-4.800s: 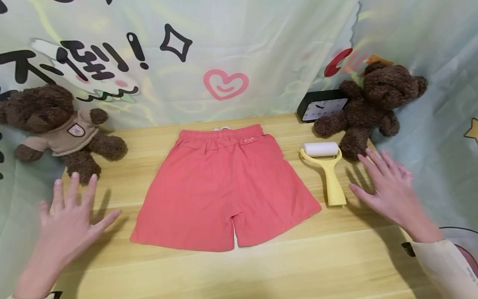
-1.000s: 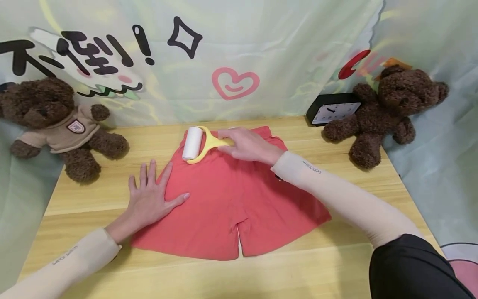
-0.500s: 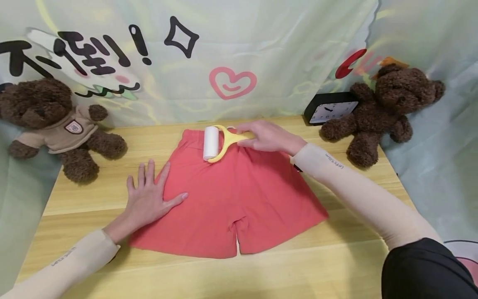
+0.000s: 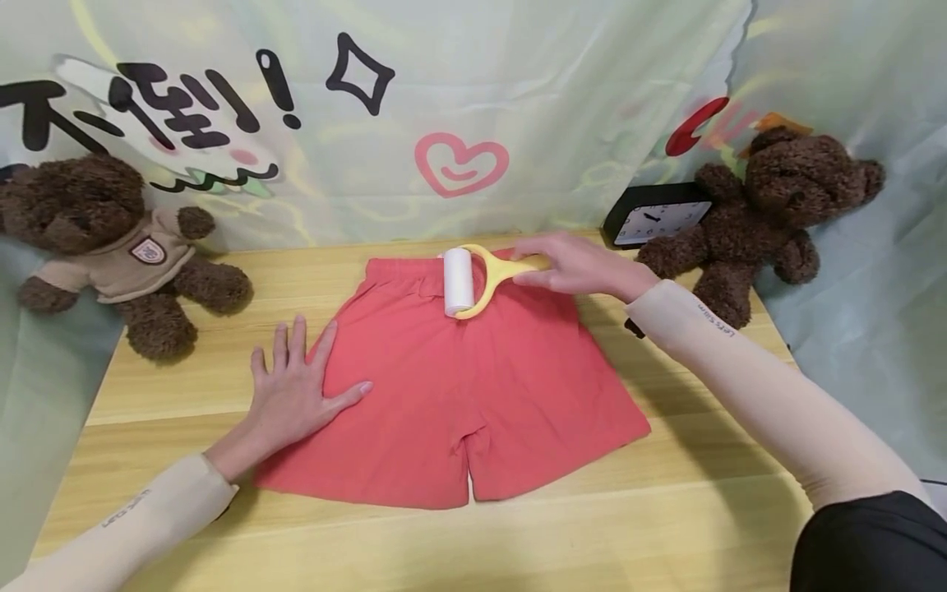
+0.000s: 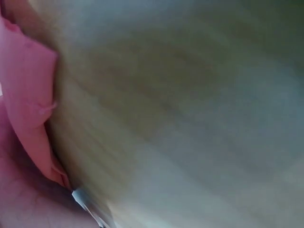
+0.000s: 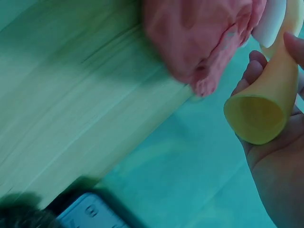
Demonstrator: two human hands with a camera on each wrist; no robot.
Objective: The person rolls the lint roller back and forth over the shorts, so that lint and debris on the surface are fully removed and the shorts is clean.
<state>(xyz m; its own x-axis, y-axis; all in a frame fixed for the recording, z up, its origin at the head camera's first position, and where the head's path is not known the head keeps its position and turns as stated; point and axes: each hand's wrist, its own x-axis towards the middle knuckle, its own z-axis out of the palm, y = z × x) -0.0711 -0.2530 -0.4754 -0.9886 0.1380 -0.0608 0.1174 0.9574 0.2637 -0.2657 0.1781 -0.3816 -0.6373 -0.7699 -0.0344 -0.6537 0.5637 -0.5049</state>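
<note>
Red shorts [image 4: 414, 386] lie spread out on the wooden table, waistband toward the back wall. My right hand [image 4: 580, 265] grips the yellow handle of a lint roller [image 4: 459, 282], whose white roll sits on the shorts near the middle of the waistband. In the right wrist view the fingers and thumb [image 6: 295, 47] wrap around the hollow-ended handle [image 6: 273, 99]. My left hand [image 4: 296, 395] rests spread on the left edge of the shorts, fingers straight. The left wrist view is blurred and shows a fold of the shorts [image 5: 28, 90] beside the table.
A brown teddy bear in a beige shirt [image 4: 126, 247] sits at the left, and another brown bear [image 4: 777, 214] at the right. A black-framed clock [image 4: 657, 215] stands beside the right bear. A printed cloth [image 4: 533, 99] hangs behind the table [image 4: 355, 551].
The right hand first took up the lint roller from the table's right side. Over the last second it has moved the roller rightward along the waistband. The left hand came onto the shorts and stays there.
</note>
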